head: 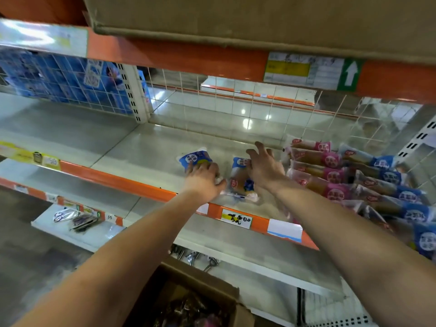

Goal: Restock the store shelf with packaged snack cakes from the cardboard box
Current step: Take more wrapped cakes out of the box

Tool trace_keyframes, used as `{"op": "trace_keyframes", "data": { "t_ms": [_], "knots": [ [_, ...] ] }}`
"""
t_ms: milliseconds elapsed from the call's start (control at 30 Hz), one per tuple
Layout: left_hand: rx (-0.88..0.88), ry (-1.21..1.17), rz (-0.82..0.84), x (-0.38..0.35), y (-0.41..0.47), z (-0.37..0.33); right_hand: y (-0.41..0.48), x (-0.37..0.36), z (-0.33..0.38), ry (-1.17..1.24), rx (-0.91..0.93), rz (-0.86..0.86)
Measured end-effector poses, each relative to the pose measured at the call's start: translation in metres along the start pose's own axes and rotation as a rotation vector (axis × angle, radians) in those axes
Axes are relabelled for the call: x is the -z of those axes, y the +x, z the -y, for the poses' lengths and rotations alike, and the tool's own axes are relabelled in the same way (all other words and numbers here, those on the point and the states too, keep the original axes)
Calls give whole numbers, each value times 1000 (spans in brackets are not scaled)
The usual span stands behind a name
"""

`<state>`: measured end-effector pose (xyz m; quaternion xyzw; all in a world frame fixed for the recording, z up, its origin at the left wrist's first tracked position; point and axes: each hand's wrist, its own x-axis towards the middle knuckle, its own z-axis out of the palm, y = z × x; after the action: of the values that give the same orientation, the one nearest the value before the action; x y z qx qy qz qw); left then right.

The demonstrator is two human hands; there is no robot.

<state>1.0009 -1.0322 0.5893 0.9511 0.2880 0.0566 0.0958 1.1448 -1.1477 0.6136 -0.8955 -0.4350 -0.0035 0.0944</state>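
Observation:
Both my arms reach onto the grey shelf (132, 149). My left hand (204, 178) lies on top of a blue-labelled snack cake pack (194, 158), its fingers curled over the near end. My right hand (265, 166) rests with spread, straight fingers on a second blue-labelled pack (240, 178) lying lengthwise. Right of that hand, rows of pink-labelled packs (328, 160) and blue-labelled packs (387, 175) lie side by side. The open cardboard box (195, 286) stands below, near the bottom edge, with dark wrapped packs inside.
An orange price rail (122, 182) with a yellow tag (237, 219) edges the shelf. A wire grid (212, 100) backs it. A brown carton (259, 22) overhangs from the shelf above. Blue packages (61, 79) sit behind the grid at left. Small bagged items (75, 219) lie on the lower shelf.

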Motion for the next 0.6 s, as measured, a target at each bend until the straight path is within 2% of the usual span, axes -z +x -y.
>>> {"op": "trace_keyframes", "data": {
  "t_ms": [133, 233, 400, 600],
  "knots": [
    [1, 37, 60, 2, 7, -20, 10, 7, -24, -256, 173, 176],
    [-42, 59, 85, -6, 11, -42, 12, -7, -27, -327, 257, 263],
    [-26, 44, 69, -26, 25, -54, 17, 2, -31, -453, 321, 214],
    [-31, 93, 67, -27, 43, -53, 28, 11, -41, -481, 451, 253]
  ]
}}
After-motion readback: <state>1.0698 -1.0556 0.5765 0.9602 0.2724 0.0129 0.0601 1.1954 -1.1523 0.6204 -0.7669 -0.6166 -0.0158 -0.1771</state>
